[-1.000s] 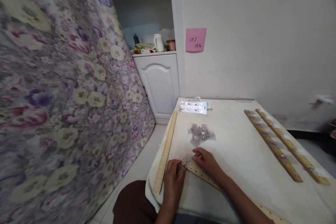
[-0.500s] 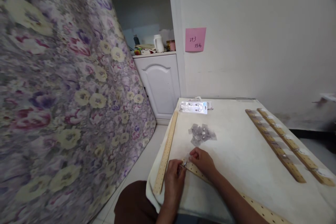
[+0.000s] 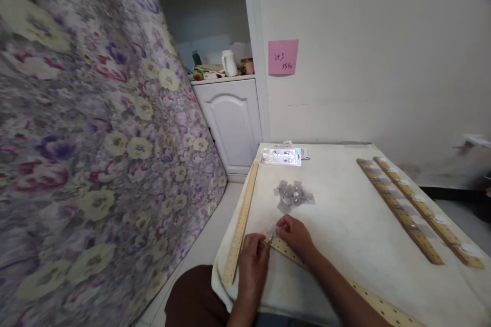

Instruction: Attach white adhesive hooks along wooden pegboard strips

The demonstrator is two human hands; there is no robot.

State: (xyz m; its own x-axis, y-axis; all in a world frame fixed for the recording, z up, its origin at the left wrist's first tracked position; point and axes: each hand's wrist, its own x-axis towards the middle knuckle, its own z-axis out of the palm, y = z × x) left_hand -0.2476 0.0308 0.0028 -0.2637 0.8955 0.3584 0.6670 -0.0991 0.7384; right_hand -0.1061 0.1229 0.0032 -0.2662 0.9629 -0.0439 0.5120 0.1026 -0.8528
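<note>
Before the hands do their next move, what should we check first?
1. Long pale wooden strip with holes lies flat on the white cloth-covered table: ok.
2. Left hand and right hand both at its end: ok.
3. Small shiny metal piece between them: ok.
4. Which fingers pinch it: cannot tell.
5. Pile of small clear plastic bags just beyond the right hand: ok.

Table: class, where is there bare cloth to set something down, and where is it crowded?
Widest bare patch: between the bags and the right strips. A smaller one lies between the near strip and the right strips. Crowded: the near left corner, where left hand and right hand meet at the near strip's end beside the left strip.
</note>
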